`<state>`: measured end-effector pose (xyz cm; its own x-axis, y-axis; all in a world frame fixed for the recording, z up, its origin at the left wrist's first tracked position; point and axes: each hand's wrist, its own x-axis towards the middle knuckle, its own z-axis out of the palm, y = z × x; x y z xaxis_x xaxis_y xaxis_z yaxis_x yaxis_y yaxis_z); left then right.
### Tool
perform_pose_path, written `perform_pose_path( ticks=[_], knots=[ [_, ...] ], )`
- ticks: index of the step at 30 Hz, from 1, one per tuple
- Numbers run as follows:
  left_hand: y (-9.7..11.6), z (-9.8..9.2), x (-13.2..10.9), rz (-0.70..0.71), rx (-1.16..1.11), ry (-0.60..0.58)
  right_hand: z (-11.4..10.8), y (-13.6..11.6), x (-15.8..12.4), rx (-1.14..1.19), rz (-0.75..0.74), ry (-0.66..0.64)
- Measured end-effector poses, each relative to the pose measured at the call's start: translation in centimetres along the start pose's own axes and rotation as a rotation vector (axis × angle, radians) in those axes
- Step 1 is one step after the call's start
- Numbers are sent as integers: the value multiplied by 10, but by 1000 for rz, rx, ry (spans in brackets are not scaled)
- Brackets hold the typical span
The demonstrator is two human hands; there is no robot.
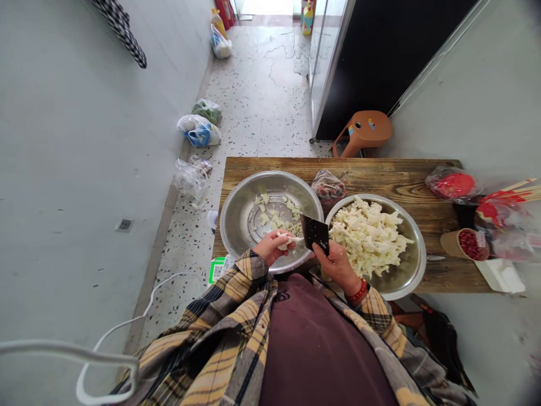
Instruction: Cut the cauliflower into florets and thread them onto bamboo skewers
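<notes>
My left hand (273, 247) is closed on a pale cauliflower floret (288, 242), above the near rim of a wide steel basin (236, 197). In my right hand (336, 264) is a dark, broad-bladed cleaver (315, 232), its blade upright beside the floret's stem. Small cut cauliflower pieces (274, 215) lie scattered on the bottom of that basin. To the right, a second steel bowl (416, 265) is heaped with cauliflower florets (367, 234). The cleaver's handle is mostly hidden in my fingers.
Both vessels stand on a wooden table (380, 175). A bundled cloth (328, 187) sits between them at the back. On the right are a paper cup (452, 243) of red bits, skewers (515, 193) and plastic bags. An orange stool (367, 129) stands beyond; bags (200, 129) line the left wall.
</notes>
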<state>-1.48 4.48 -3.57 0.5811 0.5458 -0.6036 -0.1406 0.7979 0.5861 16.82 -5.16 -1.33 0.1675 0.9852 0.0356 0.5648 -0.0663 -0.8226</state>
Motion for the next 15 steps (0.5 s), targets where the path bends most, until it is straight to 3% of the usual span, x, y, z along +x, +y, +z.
perform_pose_path(
  ticks=[6, 10, 12, 15],
  knots=[
    [-11, 9, 1, -27, -72, -28, -2, 0, -1, -40, -80, -51],
    [-25, 16, 4, 35, -71, 53, 4, -1, -3, -41, -2, 48],
    [-29, 20, 4, 128, 42, 116, 7, 1, -2, -1, 102, 113],
    [-27, 29, -1, 270, 430, 142, 15, 9, 3, 95, 255, 178]
  ],
)
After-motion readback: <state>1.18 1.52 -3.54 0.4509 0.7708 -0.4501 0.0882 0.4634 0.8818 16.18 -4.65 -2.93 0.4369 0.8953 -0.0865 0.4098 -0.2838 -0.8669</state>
